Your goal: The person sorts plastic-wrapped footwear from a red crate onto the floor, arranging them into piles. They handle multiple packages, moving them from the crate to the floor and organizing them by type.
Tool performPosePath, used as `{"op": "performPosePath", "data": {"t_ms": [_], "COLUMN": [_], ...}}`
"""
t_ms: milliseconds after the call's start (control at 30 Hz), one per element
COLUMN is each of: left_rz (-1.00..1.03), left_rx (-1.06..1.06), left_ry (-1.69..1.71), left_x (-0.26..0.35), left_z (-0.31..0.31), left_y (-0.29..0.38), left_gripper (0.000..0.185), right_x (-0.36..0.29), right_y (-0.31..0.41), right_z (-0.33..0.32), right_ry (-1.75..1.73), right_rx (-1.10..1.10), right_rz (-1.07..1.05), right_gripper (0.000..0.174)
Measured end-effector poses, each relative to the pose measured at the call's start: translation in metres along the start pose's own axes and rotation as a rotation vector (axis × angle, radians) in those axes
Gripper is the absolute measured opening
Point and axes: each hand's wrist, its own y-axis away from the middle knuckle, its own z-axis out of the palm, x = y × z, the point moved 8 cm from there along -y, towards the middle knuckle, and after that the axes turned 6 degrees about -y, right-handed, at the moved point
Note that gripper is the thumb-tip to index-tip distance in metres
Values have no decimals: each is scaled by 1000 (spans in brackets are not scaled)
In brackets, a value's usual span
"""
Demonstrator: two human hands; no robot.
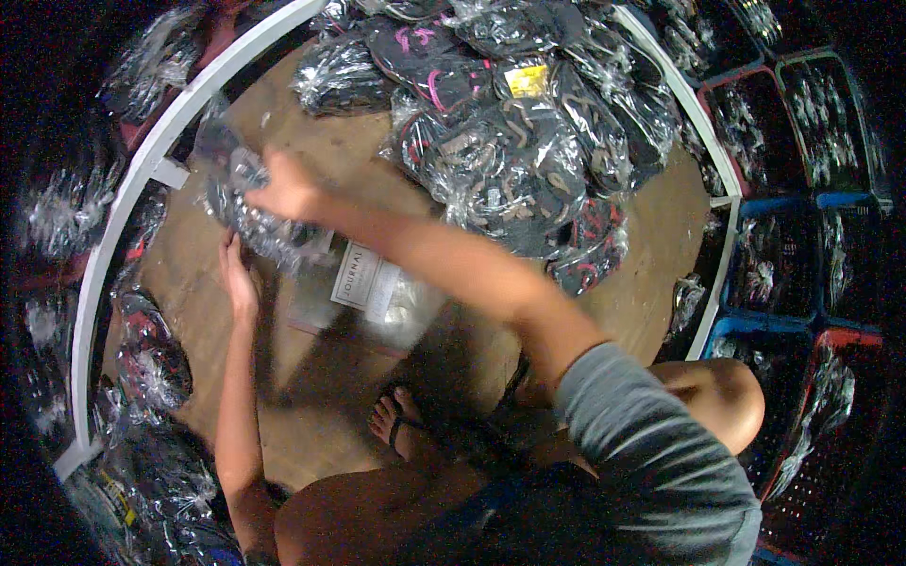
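My right hand point(284, 189) reaches across to the left, blurred, with its fingers at a clear plastic-wrapped pack of dark footwear point(265, 230). Whether they grip the plastic cannot be made out. Just below that pack, my left hand point(239, 279) is held palm inward with fingers extended, near the wrapping and gripping nothing visible. Under my right forearm lies a notebook point(357, 276) with a printed white label, partly beneath a shiny clear plastic sheet or bag point(407, 311). The forearm and the pack hide part of it.
A heap of plastic-wrapped sandals point(502, 148) covers the far floor. Another wrapped pair point(152, 354) lies at left. White frame bars point(117, 219) curve around the brown floor point(644, 247). Blue crates point(768, 322) and red crates point(849, 339) holding wrapped packs stand at right. My sandalled foot point(400, 421) is below.
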Motion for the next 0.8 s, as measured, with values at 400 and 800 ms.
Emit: {"op": "performPosePath", "data": {"t_ms": [400,800], "left_rz": [569,256], "left_rx": [-1153,-1197], "left_ry": [-555,-516], "left_x": [139,123], "left_z": [340,362], "left_y": [47,122], "left_gripper": [55,72], "right_x": [122,156], "right_y": [235,256], "right_z": [-256,-256], "right_ry": [-686,-1315], "right_rx": [1025,886], "right_rz": [297,474], "right_gripper": [41,38]}}
